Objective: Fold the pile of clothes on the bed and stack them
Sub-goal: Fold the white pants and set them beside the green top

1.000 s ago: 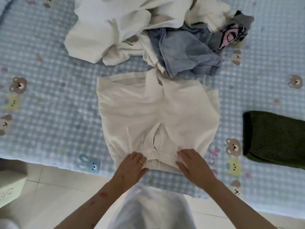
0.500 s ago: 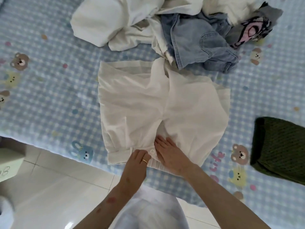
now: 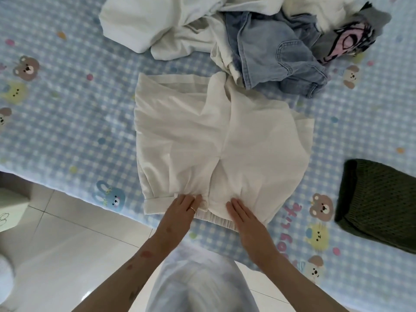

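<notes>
**White shirt spread at the bed's edge under two flat hands**

Blue-and-white checked bedding with small bears and rabbits covers the bed, which fills most of the frame from the top down to a slanting edge across the lower half. Below that edge, pale glossy floor tiles fill the lower left.

At the centre lies the white shirt, spread flat with both sides folded in to meet down the middle, its near hem right at the edge of the bed. Above it, along the top of the frame, sits the pile of clothes: loose white garments on the left, crumpled blue jeans in the upper middle touching the shirt's far end, and a grey garment with a pink print at the upper right.

At the right edge, well apart from the shirt, rests a folded dark green knit.

At the lower centre, the left hand, a ring on one finger, rests fingers-down on the shirt's hem beside a button. The right hand lies just beside it, fingers straight and pressed flat on the cloth. Neither hand grasps anything.
</notes>
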`<state>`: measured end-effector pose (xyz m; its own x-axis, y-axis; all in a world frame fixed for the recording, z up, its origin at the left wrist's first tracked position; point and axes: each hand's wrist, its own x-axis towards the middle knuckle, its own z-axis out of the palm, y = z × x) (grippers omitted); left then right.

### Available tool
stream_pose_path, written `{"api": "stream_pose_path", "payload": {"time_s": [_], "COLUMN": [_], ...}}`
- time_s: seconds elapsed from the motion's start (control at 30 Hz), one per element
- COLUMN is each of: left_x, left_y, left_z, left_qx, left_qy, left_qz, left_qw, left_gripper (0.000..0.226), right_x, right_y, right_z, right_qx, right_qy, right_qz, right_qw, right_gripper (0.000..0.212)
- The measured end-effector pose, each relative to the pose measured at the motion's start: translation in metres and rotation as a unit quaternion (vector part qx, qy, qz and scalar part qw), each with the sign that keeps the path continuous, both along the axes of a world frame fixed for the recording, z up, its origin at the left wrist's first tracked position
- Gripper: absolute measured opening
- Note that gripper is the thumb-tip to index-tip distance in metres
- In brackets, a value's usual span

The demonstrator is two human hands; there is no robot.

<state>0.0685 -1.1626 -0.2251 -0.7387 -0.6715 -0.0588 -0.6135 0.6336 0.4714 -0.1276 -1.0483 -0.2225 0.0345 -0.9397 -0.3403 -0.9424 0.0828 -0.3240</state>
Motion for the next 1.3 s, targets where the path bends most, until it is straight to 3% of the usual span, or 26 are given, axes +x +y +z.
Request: {"api": "stream_pose_path", "payload": {"time_s": [0.1,0.2,0.27,0.3,0.43,0.5,0.6,0.67,0.73,0.83,0.9,0.97,1.03,1.1,1.17,1.23,1.3], "left_x": [0.011,0.024,0.022,0.018,-0.011,-0.026,-0.032,-0.027,-0.020,-0.004,0.000,-0.011,-0.040,-0.070,-0.086,-0.084,-0.076], "left_y": [0.007,0.018,0.013,0.003,-0.091,-0.157,-0.238,-0.266,-0.274,-0.273,-0.275,-0.278,-0.280,-0.285,-0.293,-0.304,-0.315], "left_z": [0.003,0.006,0.010,0.012,0.014,0.008,-0.009,-0.022,-0.031,-0.035,-0.034,-0.033,-0.032,-0.035,-0.041,-0.049,-0.052], "left_qx": [-0.015,0.035,0.041,0.033,0.029,-0.001,-0.030,0.048,0.139,0.139,0.126,0.034,-0.041,-0.060,-0.033,-0.021,-0.022], "left_qy": [0.011,-0.074,-0.078,-0.062,0.007,-0.010,-0.106,-0.158,-0.142,-0.106,-0.137,-0.149,-0.061,-0.046,-0.151,-0.274,-0.330], "left_qz": [-0.030,-0.113,-0.126,-0.105,0.095,0.147,0.250,0.345,0.372,0.389,0.419,0.379,0.254,0.093,0.015,-0.012,-0.038], "left_qw": [0.999,0.990,0.988,0.992,0.995,0.989,0.962,0.924,0.906,0.904,0.888,0.913,0.964,0.993,0.988,0.961,0.943], "left_gripper": [0.051,0.070,0.050,0.039,0.041,0.043,0.045,0.067,0.075,0.043,0.038,0.040,0.038,0.039,0.038,0.038,0.039], "right_x": [-0.005,-0.007,-0.022,-0.037,-0.124,-0.170,-0.216,-0.229,-0.237,-0.261,-0.274,-0.272,-0.248,-0.215,-0.174,-0.130,-0.090], "right_y": [0.007,0.017,0.003,-0.013,-0.102,-0.141,-0.175,-0.186,-0.187,-0.171,-0.157,-0.155,-0.172,-0.201,-0.231,-0.262,-0.296], "right_z": [0.004,0.012,0.016,0.017,0.014,0.005,-0.015,-0.028,-0.035,-0.037,-0.029,-0.024,-0.017,-0.008,0.001,0.007,0.007], "right_qx": [-0.016,0.000,0.001,-0.018,-0.061,-0.026,0.061,0.125,0.135,0.077,0.114,0.091,0.005,-0.058,-0.103,-0.153,-0.202], "right_qy": [-0.036,-0.046,-0.089,-0.105,-0.063,-0.007,0.093,0.119,0.160,0.195,0.191,0.165,0.104,0.041,-0.015,-0.069,-0.073], "right_qz": [-0.014,0.099,0.038,-0.041,-0.342,-0.344,-0.260,-0.230,-0.206,-0.301,-0.382,-0.430,-0.412,-0.336,-0.239,-0.138,-0.032], "right_qw": [0.999,0.994,0.995,0.993,0.936,0.939,0.959,0.958,0.956,0.930,0.897,0.883,0.905,0.939,0.965,0.976,0.976], "right_gripper": [0.082,0.055,0.042,0.041,0.042,0.044,0.049,0.054,0.046,0.022,0.018,0.024,0.029,0.027,0.023,0.020,0.021]}}
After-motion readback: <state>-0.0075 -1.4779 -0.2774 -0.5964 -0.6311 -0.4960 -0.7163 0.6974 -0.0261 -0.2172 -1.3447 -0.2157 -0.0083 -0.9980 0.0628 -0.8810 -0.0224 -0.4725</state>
